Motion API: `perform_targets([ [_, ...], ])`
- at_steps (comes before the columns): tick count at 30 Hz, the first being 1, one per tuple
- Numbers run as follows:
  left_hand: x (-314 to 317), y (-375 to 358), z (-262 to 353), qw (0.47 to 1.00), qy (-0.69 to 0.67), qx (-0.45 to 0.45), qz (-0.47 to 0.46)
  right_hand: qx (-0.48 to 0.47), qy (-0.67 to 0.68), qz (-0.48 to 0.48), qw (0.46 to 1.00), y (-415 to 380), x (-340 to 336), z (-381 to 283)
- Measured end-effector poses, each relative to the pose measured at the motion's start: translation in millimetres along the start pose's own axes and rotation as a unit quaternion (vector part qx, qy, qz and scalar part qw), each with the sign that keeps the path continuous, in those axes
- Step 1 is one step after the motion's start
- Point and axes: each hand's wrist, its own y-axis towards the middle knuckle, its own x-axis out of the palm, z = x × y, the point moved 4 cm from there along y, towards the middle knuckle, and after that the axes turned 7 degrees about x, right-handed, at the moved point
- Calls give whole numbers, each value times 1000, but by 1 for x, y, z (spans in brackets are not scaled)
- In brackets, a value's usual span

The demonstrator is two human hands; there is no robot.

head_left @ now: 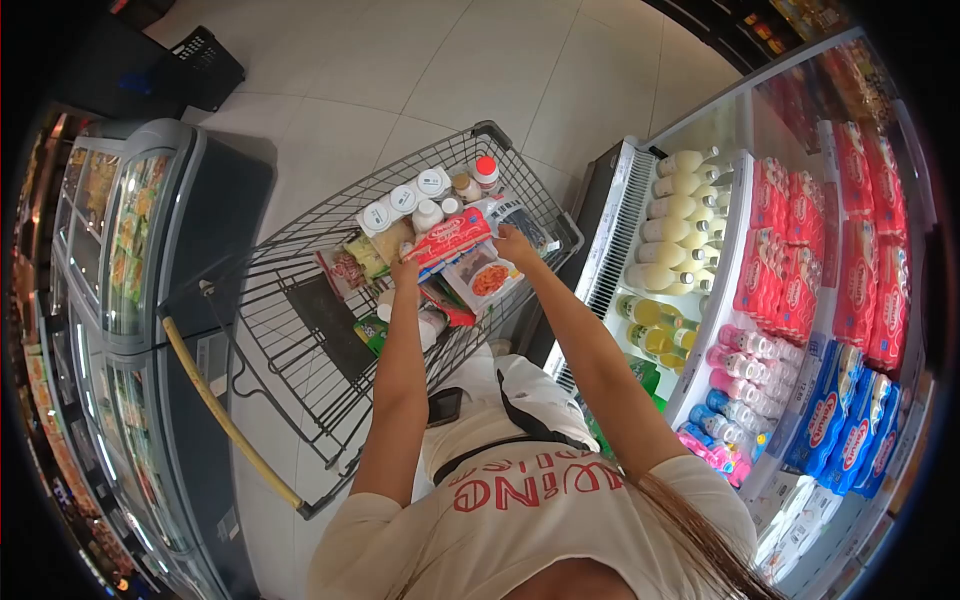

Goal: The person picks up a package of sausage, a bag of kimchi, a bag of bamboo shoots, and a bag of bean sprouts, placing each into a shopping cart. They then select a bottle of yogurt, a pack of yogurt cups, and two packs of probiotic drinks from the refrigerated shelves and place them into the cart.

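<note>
Over the shopping cart (330, 290), a red-wrapped multipack of small drink bottles (448, 238) lies across my two hands. My left hand (404, 274) is closed on its near left end, and my right hand (514, 246) grips around its right end; some fingers are hidden. Beneath and around the pack are white-lidded tubs (403, 198), white bottles (428, 214), a red-capped jar (486, 170) and a food package with an orange dish pictured (489, 279). A green package (371, 332) sits nearer my left forearm.
To the right, a chilled shelf (640, 215) holds milky bottles (672, 206), red multipacks (785, 270) and blue multipacks (822, 410). A glass-topped freezer (215, 230) stands left of the cart's yellow handle (225, 415). A black basket (208, 68) is on the floor beyond.
</note>
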Motion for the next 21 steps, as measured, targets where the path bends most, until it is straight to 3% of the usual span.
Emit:
perform_targets([
  [3,-5,-6,-1,993,-63,-95,-45,78,101,-44,991,26,15,2],
  [5,-8,-27,20,976,-100,-171,-93,95,78,-87,989,55,34,20],
  [8,-11,-31,25,986,-56,-139,-70,119,41,-131,983,84,55,35],
  [10,-9,-24,14,980,-124,-137,-69,142,13,-135,981,82,55,35],
  [14,-13,-19,-1,976,-156,-135,-74,183,77,-121,973,58,43,24],
  [17,-21,-49,40,969,-227,-82,-43,170,147,-76,971,34,39,21],
  [19,-30,-68,73,969,-233,-23,-84,149,217,-83,961,5,25,10],
  [21,-28,-85,114,958,-250,23,-137,69,266,-57,960,-46,-17,-28],
])
